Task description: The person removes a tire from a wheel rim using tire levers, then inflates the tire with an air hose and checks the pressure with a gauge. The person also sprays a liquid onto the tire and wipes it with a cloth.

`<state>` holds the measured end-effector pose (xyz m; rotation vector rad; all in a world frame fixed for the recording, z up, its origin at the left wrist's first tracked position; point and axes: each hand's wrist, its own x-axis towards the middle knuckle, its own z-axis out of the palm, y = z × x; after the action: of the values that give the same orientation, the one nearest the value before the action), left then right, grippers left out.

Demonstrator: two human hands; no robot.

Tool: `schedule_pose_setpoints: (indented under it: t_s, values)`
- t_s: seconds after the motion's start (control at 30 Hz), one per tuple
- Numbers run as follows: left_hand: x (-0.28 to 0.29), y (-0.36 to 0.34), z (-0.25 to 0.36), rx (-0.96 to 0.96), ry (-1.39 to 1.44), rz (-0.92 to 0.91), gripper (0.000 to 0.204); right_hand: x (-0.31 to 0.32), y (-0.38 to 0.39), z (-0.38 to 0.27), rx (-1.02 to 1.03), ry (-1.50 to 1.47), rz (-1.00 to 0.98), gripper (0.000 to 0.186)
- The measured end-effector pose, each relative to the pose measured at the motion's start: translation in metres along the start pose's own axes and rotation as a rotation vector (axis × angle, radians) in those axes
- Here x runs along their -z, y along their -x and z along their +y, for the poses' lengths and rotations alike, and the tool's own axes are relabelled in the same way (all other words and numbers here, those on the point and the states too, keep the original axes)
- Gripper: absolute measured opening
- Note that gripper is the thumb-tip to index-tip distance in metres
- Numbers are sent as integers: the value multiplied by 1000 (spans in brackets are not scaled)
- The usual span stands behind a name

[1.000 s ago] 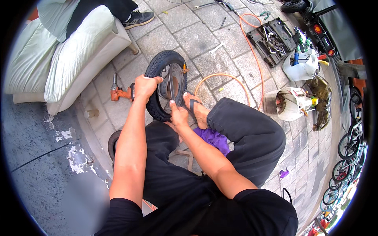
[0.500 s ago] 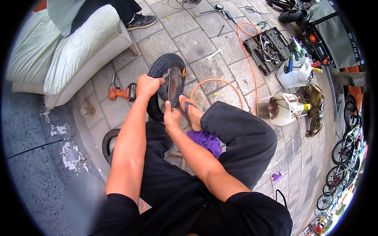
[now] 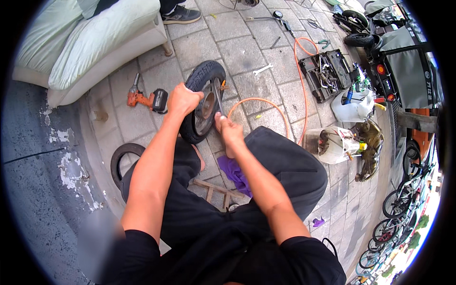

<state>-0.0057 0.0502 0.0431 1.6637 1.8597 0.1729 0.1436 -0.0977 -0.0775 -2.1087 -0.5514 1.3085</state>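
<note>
My left hand (image 3: 186, 99) grips the upper left of a black tyre (image 3: 199, 73) on a dark rim (image 3: 205, 107), held tilted between my legs. My right hand (image 3: 229, 130) is closed round a long metal lever (image 3: 219, 102) reaching up the wheel's right side, where a small orange-handled tool (image 3: 223, 84) sits at the rim. A bare foot is partly hidden behind my right hand. An orange impact driver (image 3: 140, 99) lies left of the wheel, a spanner (image 3: 262, 69) beyond it to the right. A second tyre (image 3: 115, 166) and purple cloth (image 3: 232, 171) lie near my legs.
A pale sofa (image 3: 109, 45) with another person's shoe (image 3: 180, 16) is at upper left. An orange hose (image 3: 300, 95), an open toolbox (image 3: 325, 76), white plastic containers (image 3: 351, 107), a parked scooter (image 3: 399, 71) and a row of bicycles (image 3: 396, 204) are at the right.
My right hand has moved right with the lever, whose lower end has swung outward from the rim's middle to its right side. My left hand still grips the tyre, slightly higher in view.
</note>
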Motion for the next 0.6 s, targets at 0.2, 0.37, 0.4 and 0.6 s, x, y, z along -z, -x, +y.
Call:
schedule_pose_setpoints:
  t_s: [0.2,0.37,0.4,0.6]
  values:
    - [5,12,-20,-20,16,-8,70,154,-39,-89,402,876,-95,73]
    - [15,9,-4,57,15,-18,69,155,-21,-120,343,791,-279,76]
    - [16,2,-8,55,36,-43,68,136,-29,-71,345,744,-186,80]
    - [4,-21,-25,87,99,-15,66,-1,12,16,115,-326,-94,57]
